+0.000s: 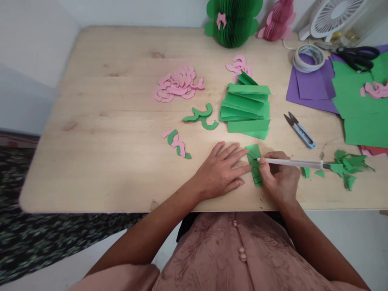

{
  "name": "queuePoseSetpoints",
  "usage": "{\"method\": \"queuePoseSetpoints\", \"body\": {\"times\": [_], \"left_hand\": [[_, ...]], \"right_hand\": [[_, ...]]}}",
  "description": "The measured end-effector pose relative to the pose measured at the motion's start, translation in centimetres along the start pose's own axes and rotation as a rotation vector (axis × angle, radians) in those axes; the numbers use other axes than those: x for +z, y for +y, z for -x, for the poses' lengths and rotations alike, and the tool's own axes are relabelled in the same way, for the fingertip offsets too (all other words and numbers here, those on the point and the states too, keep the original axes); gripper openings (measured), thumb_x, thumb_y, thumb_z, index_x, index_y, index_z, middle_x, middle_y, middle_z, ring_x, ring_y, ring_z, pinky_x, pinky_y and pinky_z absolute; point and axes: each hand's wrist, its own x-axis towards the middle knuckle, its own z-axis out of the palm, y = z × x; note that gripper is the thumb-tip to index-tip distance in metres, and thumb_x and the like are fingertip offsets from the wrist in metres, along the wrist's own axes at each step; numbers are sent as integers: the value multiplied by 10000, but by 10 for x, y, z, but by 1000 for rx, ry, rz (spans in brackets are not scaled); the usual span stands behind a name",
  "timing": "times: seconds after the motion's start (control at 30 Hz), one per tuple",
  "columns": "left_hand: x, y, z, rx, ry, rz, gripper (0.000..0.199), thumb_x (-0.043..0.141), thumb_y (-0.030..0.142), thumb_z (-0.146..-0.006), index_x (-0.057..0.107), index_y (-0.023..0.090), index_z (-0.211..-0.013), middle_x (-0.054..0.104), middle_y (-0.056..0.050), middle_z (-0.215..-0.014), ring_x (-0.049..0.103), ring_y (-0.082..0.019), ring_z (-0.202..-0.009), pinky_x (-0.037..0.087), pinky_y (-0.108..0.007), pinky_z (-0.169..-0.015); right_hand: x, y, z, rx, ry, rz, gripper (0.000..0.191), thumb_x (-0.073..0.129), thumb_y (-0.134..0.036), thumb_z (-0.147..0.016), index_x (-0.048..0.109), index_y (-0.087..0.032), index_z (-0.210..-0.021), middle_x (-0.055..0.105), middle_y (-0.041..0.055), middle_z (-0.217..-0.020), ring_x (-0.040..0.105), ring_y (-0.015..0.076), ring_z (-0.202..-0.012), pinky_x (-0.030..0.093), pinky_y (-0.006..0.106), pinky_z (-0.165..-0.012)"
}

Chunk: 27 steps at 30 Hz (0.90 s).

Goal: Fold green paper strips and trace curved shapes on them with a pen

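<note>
My right hand [281, 177] grips a white pen [295, 162], its tip on a small green paper strip [254, 155] that carries dark curved lines. Flat on the table, my left hand [222, 169] has its fingers spread, and their tips touch the strip's left edge. Just beyond the strip is a stack of folded green paper pieces [245, 107]. Cut green curved shapes [201, 116] lie past my left hand, with a pink and green twisted pair of cutouts [177, 144] nearer to me. Green scraps [348, 165] are scattered to the right of my right hand.
Pink cutouts [177, 84] form a pile at the middle back. Blue thread snips [300, 130], tape rolls [308, 58], purple paper [312, 87], green sheets [363, 109] and black-handled scissors [357, 56] lie right. A green honeycomb paper figure [233, 22] and a white fan [335, 16] stand behind.
</note>
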Motion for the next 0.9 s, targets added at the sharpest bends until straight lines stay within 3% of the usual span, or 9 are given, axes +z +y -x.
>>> {"method": "queuePoseSetpoints", "body": {"times": [0.9], "left_hand": [[-1,0,0,5,16,-6,401,529,426,-936,560,294,-1313,446,-89,-1481,339,-318,-1392,226,-564,-1130]], "right_hand": [[-1,-1,0,38,-22,-1,201,533,-372,-860,573,-210,-749,648,25,-667,583,183,-613,444,315,-596]]}}
